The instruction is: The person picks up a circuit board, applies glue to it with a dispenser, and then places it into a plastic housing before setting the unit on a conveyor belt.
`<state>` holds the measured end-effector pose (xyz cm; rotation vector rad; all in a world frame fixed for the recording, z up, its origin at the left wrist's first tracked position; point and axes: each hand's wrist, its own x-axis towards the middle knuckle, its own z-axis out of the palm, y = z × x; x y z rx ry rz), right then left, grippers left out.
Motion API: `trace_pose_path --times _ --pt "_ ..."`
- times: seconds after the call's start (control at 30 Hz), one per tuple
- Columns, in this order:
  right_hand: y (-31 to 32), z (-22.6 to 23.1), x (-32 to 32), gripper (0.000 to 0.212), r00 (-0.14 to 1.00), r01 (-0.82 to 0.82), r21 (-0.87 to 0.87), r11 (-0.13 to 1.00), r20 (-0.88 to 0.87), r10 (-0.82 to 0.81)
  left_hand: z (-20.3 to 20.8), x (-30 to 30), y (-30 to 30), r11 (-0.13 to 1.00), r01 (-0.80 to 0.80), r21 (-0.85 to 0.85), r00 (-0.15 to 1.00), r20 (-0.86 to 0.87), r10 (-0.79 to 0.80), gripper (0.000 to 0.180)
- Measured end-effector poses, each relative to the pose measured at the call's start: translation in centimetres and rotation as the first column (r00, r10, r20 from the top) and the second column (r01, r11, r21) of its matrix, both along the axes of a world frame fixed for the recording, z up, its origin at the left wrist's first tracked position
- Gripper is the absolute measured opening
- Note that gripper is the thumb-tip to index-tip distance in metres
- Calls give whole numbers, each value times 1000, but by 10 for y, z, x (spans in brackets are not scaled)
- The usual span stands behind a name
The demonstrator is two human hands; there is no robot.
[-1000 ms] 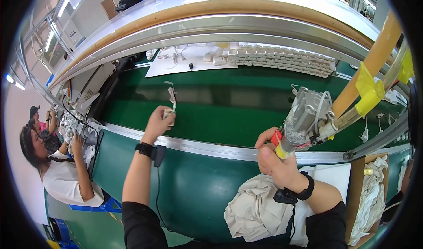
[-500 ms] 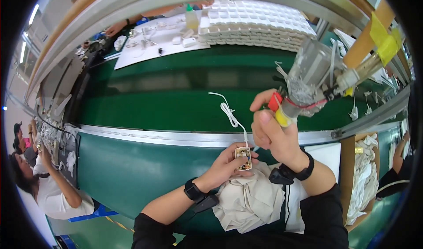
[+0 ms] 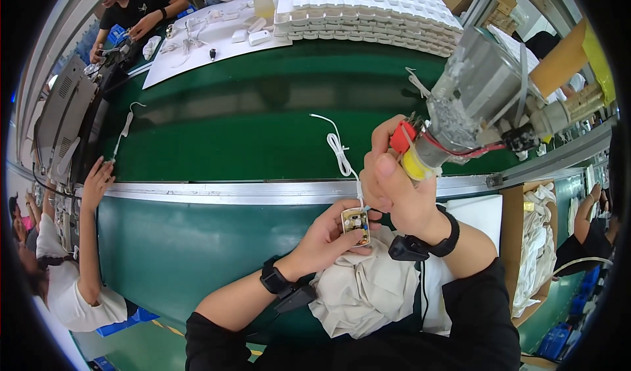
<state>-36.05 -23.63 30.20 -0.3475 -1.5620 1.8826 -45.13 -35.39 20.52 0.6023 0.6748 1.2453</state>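
In my left hand (image 3: 325,236) is a small white adapter casing (image 3: 356,228), its top off and the circuit board showing. Its white cable (image 3: 338,153), looped and bundled, runs away over the metal rail onto the green belt. My right hand (image 3: 402,190) is closed round the lower end of what looks like a glue gun (image 3: 470,75), a grey metal body with clear residue, a red part and a yellow band. Its tip, mostly hidden by my fingers, is just above and right of the casing. A crumpled beige cloth (image 3: 368,292) lies beneath my left hand.
The green conveyor belt (image 3: 250,134) runs across beyond the metal rail (image 3: 184,190). White trays (image 3: 374,16) are stacked at the back. On the left, a co-worker's hand (image 3: 98,184) is beside a cabled piece on the belt. An open carton (image 3: 516,259) stands right.
The view has shifted slightly. At left, a co-worker's arm now reaches to the belt, where a white cabled piece lies. My hands keep the same hold on the casing and the glue gun.
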Motion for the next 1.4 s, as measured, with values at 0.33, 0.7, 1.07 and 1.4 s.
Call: trace_pose_path --times 0.33,0.7,1.07,1.4 --pt "-4 12 0 32 1000 11 7 1000 8 -11 1 1 0 1000 -3 -11 1000 -19 3 41" --pt "-17 3 2 30 999 -47 26 999 -19 48 0 -11 4 983 -151 -100 979 120 163 41" --pt "-15 1 4 30 998 -57 37 998 -7 58 -5 -9 2 988 -125 -96 980 145 138 41" --pt "-25 -1 2 35 997 -46 20 999 -55 47 -3 -10 3 999 -2 -48 910 415 21 44"
